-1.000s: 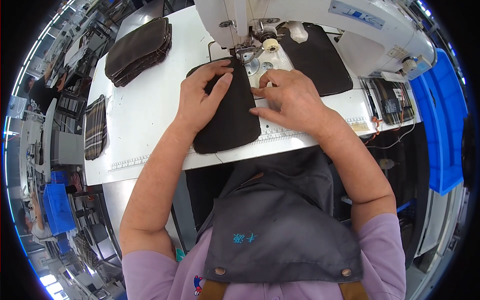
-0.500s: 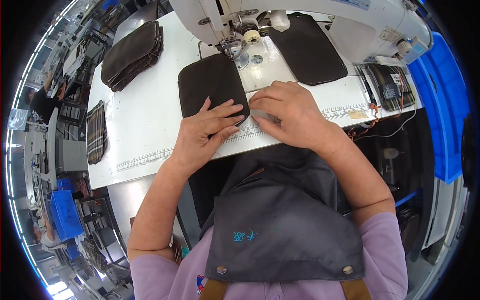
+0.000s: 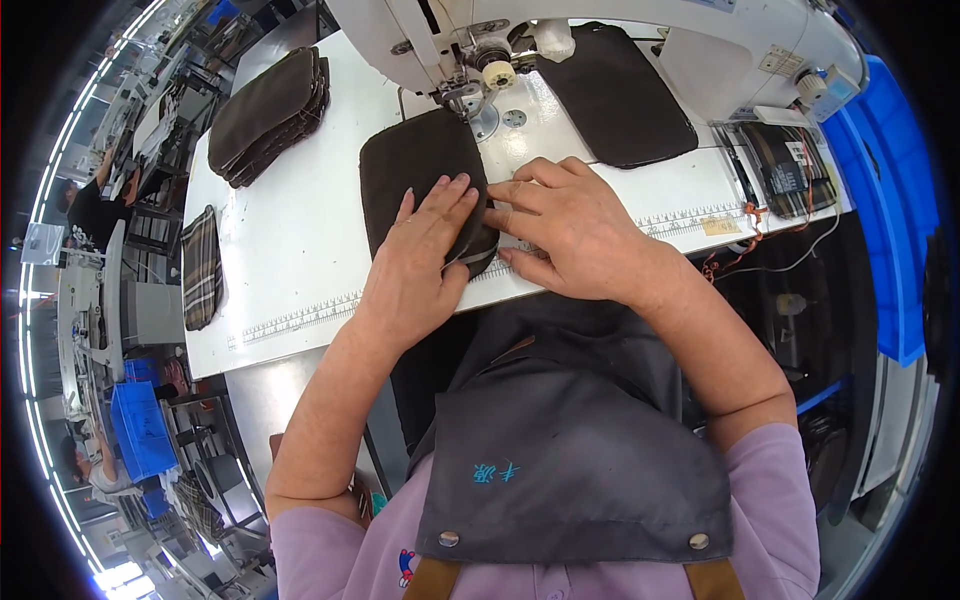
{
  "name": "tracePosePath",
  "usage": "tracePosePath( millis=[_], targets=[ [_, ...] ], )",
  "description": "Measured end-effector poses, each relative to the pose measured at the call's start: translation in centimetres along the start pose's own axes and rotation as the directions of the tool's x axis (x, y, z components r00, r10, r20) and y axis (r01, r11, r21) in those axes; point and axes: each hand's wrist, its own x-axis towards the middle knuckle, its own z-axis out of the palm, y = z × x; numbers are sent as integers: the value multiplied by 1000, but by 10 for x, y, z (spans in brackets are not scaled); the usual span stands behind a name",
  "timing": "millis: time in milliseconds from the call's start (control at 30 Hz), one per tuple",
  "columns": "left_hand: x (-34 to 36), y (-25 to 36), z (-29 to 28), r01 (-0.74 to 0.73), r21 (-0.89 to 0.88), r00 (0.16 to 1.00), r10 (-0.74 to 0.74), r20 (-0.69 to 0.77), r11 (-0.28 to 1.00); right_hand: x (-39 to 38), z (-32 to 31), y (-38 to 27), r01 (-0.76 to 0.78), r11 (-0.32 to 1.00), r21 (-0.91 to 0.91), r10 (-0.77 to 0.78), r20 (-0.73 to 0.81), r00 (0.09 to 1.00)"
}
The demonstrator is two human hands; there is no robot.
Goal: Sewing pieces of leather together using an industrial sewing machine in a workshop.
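A dark brown fabric panel point(image 3: 405, 160) with rounded corners lies under the head of the sewing machine point(image 3: 462, 95). My left hand point(image 3: 425, 255) rests on its near part, fingers stretched out flat and thumb at the near edge. At the near right corner the layers stand apart, and a striped lower layer point(image 3: 484, 252) shows between them. My right hand point(image 3: 575, 225) is at the panel's right edge, its fingers bent and apart, their tips at the layers. Whether these tips pinch any cloth is hard to see.
A stack of brown panels point(image 3: 265, 115) sits at the back left, near a plaid piece point(image 3: 202, 270). Another brown panel point(image 3: 620, 100) lies right of the needle. A printed ruler point(image 3: 300, 318) runs along the table's front edge. Blue bins point(image 3: 890, 220) stand at the right.
My left hand has slid slightly right and flattened over the panel's corner. The corner's layers have parted, baring the striped one. My right fingers have moved slightly left to the panel's edge.
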Motion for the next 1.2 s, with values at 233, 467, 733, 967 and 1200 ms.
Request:
tracePosePath(
  millis=[233,467,733,967,1200],
  targets=[
    [2,6,-11,-197,287,978,169,120,938,-3,1,-1,3,1000,-2,-3,-2,1000],
    [-8,8,3,-98,160,994,90,57,982,-16,-7,-13,-10,997,74,6,50,999],
    [-15,-4,1,-249,22,968,249,7,968,-35,-7,-30,-35,994,105,35,6,999],
    [-16,-6,1,-252,-31,968,252,4,967,-35,-6,-28,-47,991,123,45,20,999],
    [-15,-3,-1,-216,-118,975,220,18,969,-32,-10,-25,-53,982,180,47,37,998]
  ],
)
